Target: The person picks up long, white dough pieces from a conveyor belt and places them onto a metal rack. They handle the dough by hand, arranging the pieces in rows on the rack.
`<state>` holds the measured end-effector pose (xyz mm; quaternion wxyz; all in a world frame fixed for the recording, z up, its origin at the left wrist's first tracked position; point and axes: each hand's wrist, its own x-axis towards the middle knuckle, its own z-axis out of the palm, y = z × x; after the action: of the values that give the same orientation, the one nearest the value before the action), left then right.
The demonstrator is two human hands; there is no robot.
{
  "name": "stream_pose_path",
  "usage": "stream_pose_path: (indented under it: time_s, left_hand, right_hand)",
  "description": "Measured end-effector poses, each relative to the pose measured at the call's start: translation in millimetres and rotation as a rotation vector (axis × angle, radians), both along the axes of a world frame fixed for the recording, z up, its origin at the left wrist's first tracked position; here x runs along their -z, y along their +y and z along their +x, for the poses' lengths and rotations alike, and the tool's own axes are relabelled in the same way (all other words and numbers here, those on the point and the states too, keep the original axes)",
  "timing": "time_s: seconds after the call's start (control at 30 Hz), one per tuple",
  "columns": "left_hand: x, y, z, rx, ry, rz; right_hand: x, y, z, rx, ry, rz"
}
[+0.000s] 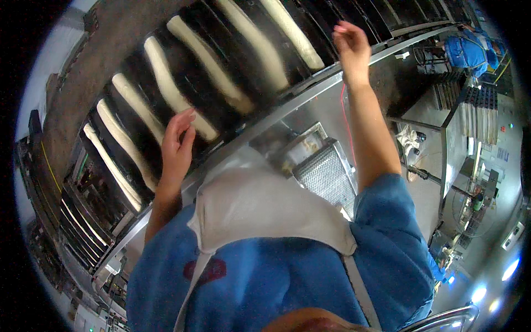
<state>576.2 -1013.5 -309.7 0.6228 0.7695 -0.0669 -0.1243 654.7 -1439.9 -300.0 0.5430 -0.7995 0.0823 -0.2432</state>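
Several long pale dough strips [170, 83] lie side by side across dark trays [207, 97] on a metal-edged conveyor. My left hand [178, 141] hovers at the near edge, beside the lower end of one strip. Its fingers are loosely bent, the thumb apart, and nothing shows in them; contact with the dough cannot be told. Farther right and higher, my right hand [353, 47] is over the conveyor, past the rightmost strip [292, 33]. Its fingers are half bent and hold nothing visible.
Below the conveyor's metal rail [265, 119] sits a perforated metal tray [326, 174]. A metal rack [448, 127] stands at the right, with stacked dark trays [480, 113] beside it. A person in blue [467, 54] is at the far right. A red cord [345, 113] hangs beside my right forearm.
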Motion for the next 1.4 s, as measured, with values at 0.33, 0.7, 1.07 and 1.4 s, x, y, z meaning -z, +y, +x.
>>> stream_pose_path:
  time_s: [0.33,0.7,1.07,1.4]
  left_hand:
    - [31,-77,62,-0.045,-0.245,0.081]
    - [86,-89,55,-0.324,-0.184,0.296]
    - [69,-120,82,-0.372,-0.077,0.233]
    - [41,-143,98,-0.372,-0.085,0.154]
  right_hand:
    - [64,100,45,-0.255,0.277,-1.165]
    - [59,126,0,-0.338,0.19,-1.118]
    - [81,53,-319,0.075,0.521,-0.622]
    - [32,66,-324,0.474,0.576,0.196]
